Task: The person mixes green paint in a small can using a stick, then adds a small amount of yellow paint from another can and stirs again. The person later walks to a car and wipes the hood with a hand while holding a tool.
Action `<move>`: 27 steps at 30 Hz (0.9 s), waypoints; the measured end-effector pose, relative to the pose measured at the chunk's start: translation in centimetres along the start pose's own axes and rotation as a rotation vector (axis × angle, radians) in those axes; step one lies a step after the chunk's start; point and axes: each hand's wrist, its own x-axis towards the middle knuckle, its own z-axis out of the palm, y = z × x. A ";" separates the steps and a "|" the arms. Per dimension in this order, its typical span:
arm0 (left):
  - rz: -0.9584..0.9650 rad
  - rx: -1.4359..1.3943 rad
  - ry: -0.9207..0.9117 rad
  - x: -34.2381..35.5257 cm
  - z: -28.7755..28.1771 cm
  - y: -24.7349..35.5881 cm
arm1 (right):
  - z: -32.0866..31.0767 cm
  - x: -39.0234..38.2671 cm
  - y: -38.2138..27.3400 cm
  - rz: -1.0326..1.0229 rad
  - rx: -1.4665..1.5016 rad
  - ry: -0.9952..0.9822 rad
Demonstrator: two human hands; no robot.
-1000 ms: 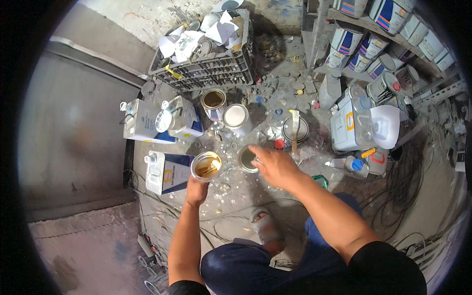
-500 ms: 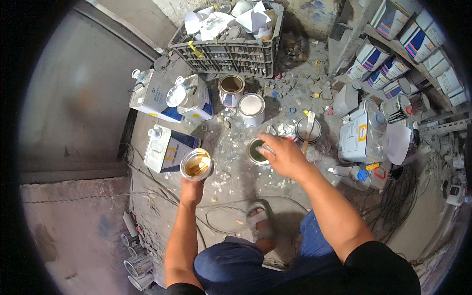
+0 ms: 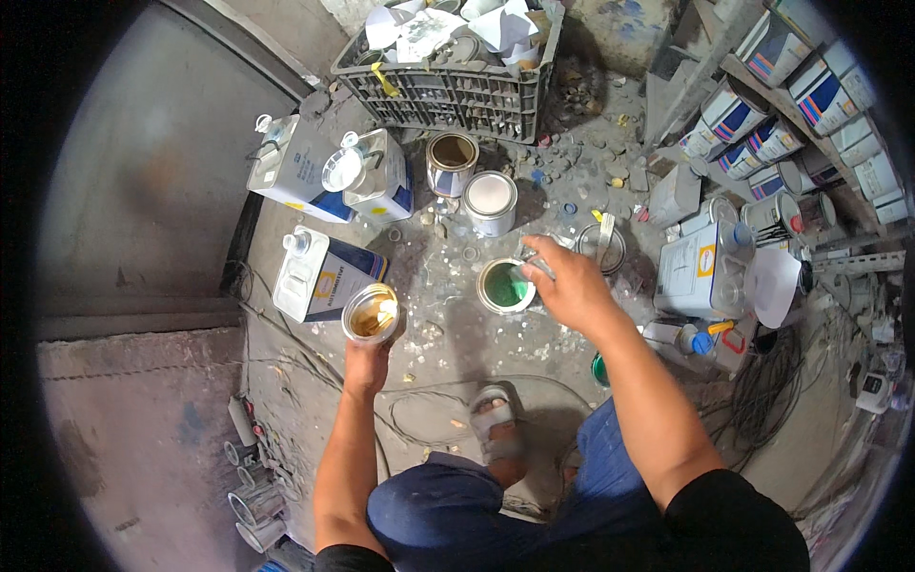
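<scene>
My left hand (image 3: pixel 366 360) grips a round cup (image 3: pixel 372 313) from below, its open mouth tilted up. Yellow-brown paint with a pale streak coats the inside. Over an open tin of green paint (image 3: pixel 506 286) on the floor, my right hand (image 3: pixel 577 286) is closed, fingers pinched at the tin's right rim. A small greyish piece shows by the fingertips, blurred, so what it is cannot be made out. Just behind stand a lidded white-topped can (image 3: pixel 491 202) and an open can with a dark brown inside (image 3: pixel 451 164). A paintbrush (image 3: pixel 605 238) lies across a round tin beyond my right hand.
Rectangular metal cans (image 3: pixel 329 276) stand at the left. A black crate (image 3: pixel 448 100) heaped with rubbish sits at the back. Shelves of paint tins (image 3: pixel 734 110) and a large canister (image 3: pixel 701 272) are to the right. Cables (image 3: pixel 762 400) and a green round lid (image 3: pixel 599 369) lie on the floor.
My right hand has shifted slightly right, uncovering more of the green paint in the tin. The cup in my left hand has moved a little left. The green lid now shows beside my right forearm.
</scene>
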 end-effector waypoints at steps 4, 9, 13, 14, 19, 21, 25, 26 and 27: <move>-0.011 0.003 0.002 0.0 0.0 0.1 | 0.0 -0.1 -0.1 -0.121 -0.010 -0.215; -0.038 0.019 0.001 0.0 -0.4 -0.2 | -0.5 0.2 0.2 -0.018 -0.050 -0.025; -0.032 -0.005 -0.005 0.1 -0.7 -0.6 | -0.1 0.0 0.2 -0.164 0.017 -0.232; -0.025 0.021 0.006 0.1 -0.7 -0.7 | -0.3 -0.1 0.2 -0.135 0.008 -0.202; -0.027 -0.044 0.001 0.2 -0.7 -0.7 | -1.1 0.8 0.4 -0.154 -0.123 -0.190; -0.012 -0.010 -0.027 0.2 -0.5 -0.6 | -0.9 1.2 0.0 -0.250 -0.134 -0.172; -0.010 -0.024 0.008 0.3 -0.2 -0.5 | 0.1 1.0 -1.1 -0.143 -0.260 -0.284; -0.011 0.016 0.015 0.3 -0.2 -0.5 | 0.3 0.8 -1.3 -0.131 -0.263 -0.283; -0.008 0.020 0.011 0.3 -0.2 -0.6 | 0.5 0.7 -1.4 -0.149 -0.246 -0.251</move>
